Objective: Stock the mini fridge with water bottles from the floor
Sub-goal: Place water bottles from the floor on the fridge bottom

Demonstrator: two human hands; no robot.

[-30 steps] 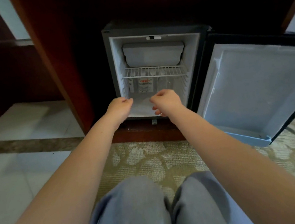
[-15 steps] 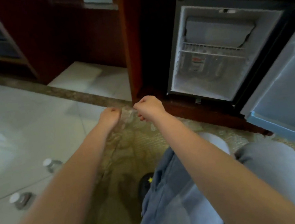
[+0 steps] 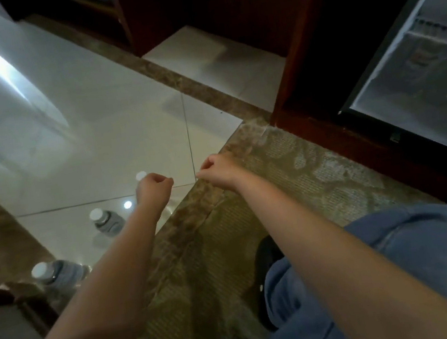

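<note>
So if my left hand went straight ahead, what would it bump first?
Probably the water bottle whose white cap peeks out beside your left hand; depth is unclear, so it might reach floor tile.

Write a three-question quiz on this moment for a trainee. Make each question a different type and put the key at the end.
1. True or false: the left hand and the right hand are both curled and hold nothing.
2. The capped water bottle beside the left forearm stands on: A a table top; B the pale tile floor; C a cardboard box.
3. Fill in: the mini fridge stands to the person's ____.

Key: 1 true; 2 B; 3 right.
</note>
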